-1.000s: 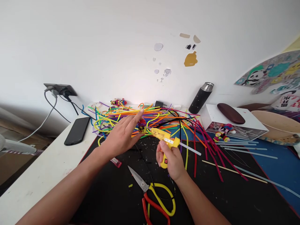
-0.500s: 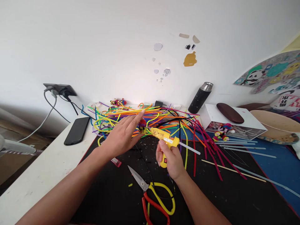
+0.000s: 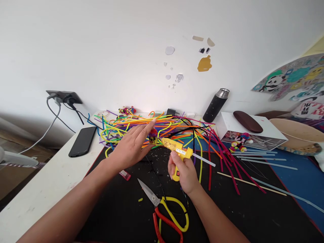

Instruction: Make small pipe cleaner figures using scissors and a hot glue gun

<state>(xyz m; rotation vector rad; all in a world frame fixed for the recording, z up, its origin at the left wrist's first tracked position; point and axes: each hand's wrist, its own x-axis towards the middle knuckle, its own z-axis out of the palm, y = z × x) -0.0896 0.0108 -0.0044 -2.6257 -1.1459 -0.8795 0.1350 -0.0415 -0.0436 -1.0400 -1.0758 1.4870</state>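
Observation:
My right hand [image 3: 186,173] is wrapped round the handle of a yellow hot glue gun [image 3: 174,145], with a pale glue stick [image 3: 204,159] jutting from its back end. The gun's nozzle points left and meets, or nearly meets, a small pipe-cleaner figure [image 3: 153,137] in yellow, black, red and purple. My left hand [image 3: 134,145] grips that figure at the fingertips, its back towards me; part of the figure is hidden behind the fingers. Below both hands lie scissors [image 3: 149,193] with one yellow and one red handle, blades to the upper left.
Loose coloured pipe cleaners [image 3: 174,125] spread behind my hands. A phone [image 3: 82,141] lies left. At right stand a black flask [image 3: 216,105] and a white box [image 3: 253,130] with a brown case [image 3: 248,121] on top. Glue sticks [image 3: 268,164] and a finished-looking figure [image 3: 239,141] lie nearby.
The glue gun and both hands stay almost where they were. The small figure appears tilted slightly in my left fingers. The whole view has shifted a little.

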